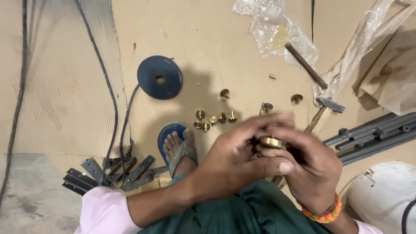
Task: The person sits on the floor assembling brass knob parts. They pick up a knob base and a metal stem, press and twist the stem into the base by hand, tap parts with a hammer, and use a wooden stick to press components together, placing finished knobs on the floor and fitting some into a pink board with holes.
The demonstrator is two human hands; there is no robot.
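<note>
Both hands meet near the middle of the view, above the lap. The left hand (234, 160) is curled, thumb laid across the front, its fingers closed around the underside of a small round brass fitting (272, 141); the right hand (310, 167) closes on the same piece from the right, fingertips pinched at its rim. The fingers are motion-blurred, so the exact grip cannot be told. The fitting sits between the two hands, off the floor. Beyond the hands, on the brown cardboard sheet (208, 39) covering the floor, a loose cluster of small brass knobs (214, 118) lies untouched, with more singles scattered to the right. Judging from this, one piece is in hand and most remain on the cardboard. Far right: a hammer with a wooden handle (323, 113), a rusty metal rod (305, 65), crumpled clear plastic bags (277, 32), grey metal bars (377, 134). Left: a dark blue round disc (159, 77), black cables (108, 86), a pile of flat grey metal brackets (112, 173). A sandalled foot (180, 147) rests near the knobs.
</note>
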